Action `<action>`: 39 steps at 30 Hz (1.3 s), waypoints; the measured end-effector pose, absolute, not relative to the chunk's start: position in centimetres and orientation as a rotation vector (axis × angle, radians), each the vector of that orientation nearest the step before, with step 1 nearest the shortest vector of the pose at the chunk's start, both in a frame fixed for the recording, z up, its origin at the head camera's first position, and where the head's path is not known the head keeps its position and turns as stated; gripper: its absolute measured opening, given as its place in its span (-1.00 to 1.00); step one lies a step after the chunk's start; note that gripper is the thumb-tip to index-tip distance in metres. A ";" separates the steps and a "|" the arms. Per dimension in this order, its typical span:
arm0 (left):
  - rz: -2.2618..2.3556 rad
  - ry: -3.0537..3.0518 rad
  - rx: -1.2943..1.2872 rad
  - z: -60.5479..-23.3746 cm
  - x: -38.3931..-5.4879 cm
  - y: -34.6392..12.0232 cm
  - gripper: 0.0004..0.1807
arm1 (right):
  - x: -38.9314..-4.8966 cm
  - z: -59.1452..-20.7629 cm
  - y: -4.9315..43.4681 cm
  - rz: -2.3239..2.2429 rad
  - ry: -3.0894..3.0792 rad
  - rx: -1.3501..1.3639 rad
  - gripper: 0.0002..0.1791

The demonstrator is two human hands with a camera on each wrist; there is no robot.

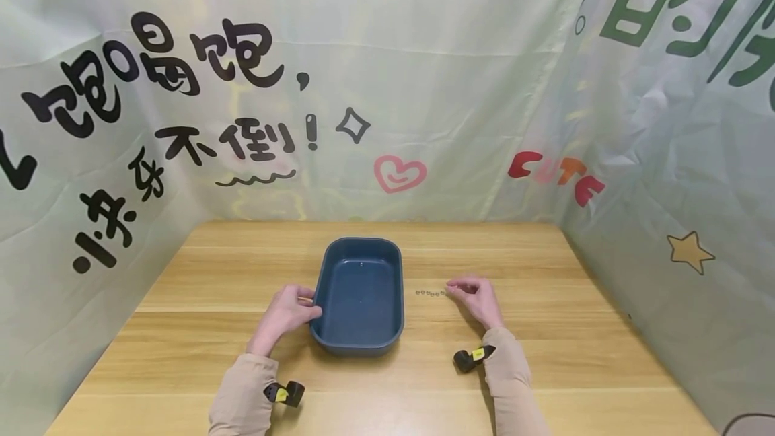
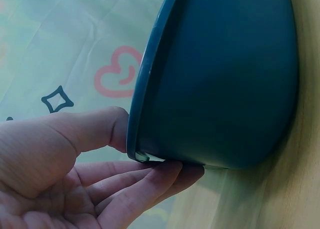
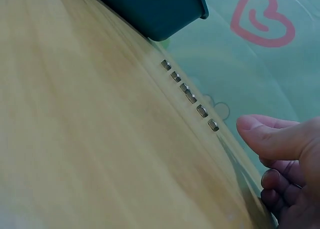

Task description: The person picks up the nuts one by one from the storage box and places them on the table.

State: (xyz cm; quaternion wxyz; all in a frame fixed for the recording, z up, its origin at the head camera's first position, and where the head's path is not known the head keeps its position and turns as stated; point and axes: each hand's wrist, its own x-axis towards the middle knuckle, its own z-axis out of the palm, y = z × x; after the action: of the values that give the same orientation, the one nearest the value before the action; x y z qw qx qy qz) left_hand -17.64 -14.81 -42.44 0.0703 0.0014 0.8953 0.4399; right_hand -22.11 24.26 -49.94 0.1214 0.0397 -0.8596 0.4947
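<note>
A deep blue rectangular tub [image 1: 360,308] stands on the wooden table in the head view. At its left side my left hand [image 1: 289,311] grips the rim; in the left wrist view the thumb lies against the rim and the fingers touch the outer wall of the tub [image 2: 225,84]. To the right of the tub, several small metal nuts [image 3: 202,111] form a short row on the wood. Just beyond the row's right end is my right hand [image 1: 475,298], thumb and forefinger close together, other fingers curled. The thumb hides whether anything sits between those fingertips.
The wooden table [image 1: 242,254] runs back to a printed cloth [image 1: 339,86] that hangs behind and along both sides. Black wrist cameras [image 1: 466,360] are strapped over both sleeves. A grey rounded edge shows at the lower right corner of the head view.
</note>
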 end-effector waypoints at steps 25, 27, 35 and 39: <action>1.326 2.696 0.013 -42.4 -17.7 -14.8 -0.51 | -22.4 -50.3 24.3 1.322 -2.620 0.156 -0.92; 1.325 2.697 0.013 -42.4 -17.7 -14.8 -0.51 | -22.4 -50.3 24.4 1.312 -2.625 0.159 -0.92; 1.321 2.691 0.008 -42.3 -17.6 -14.8 -0.51 | -22.4 -50.2 24.3 1.295 -2.649 0.159 -0.91; 1.323 2.693 0.012 -42.4 -17.7 -14.9 -0.50 | -22.4 -50.1 24.2 1.286 -2.655 0.156 -0.90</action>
State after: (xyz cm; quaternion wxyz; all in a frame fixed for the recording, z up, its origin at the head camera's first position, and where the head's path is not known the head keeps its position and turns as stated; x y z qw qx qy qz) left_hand -17.67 -14.86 -42.35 0.0707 0.0041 0.8952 0.4399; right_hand -22.41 24.25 -50.07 0.0936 0.0526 -0.8948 0.4334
